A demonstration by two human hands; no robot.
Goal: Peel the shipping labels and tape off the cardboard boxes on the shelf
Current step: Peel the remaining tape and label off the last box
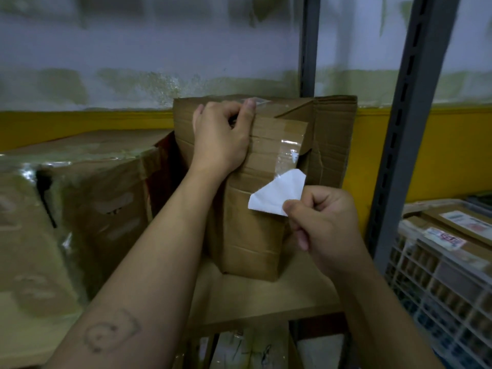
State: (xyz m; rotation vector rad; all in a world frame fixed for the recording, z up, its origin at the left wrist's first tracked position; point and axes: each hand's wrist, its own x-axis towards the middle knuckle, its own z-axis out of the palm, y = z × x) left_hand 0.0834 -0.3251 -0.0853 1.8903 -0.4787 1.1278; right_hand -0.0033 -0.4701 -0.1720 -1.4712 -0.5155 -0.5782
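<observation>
Label point(277, 194) pinched by right hand point(323, 230); left hand point(221, 137) grips box point(253, 235).

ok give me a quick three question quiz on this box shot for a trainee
1. True or false: the left hand is off the cardboard box.
2. What does the right hand pinch? A) a knife B) the white label C) a marker
3. Fill in: on the box, the clear tape sits ___ the label.

Key: 1 false, it holds the box near the top; 2 B; 3 above
</observation>
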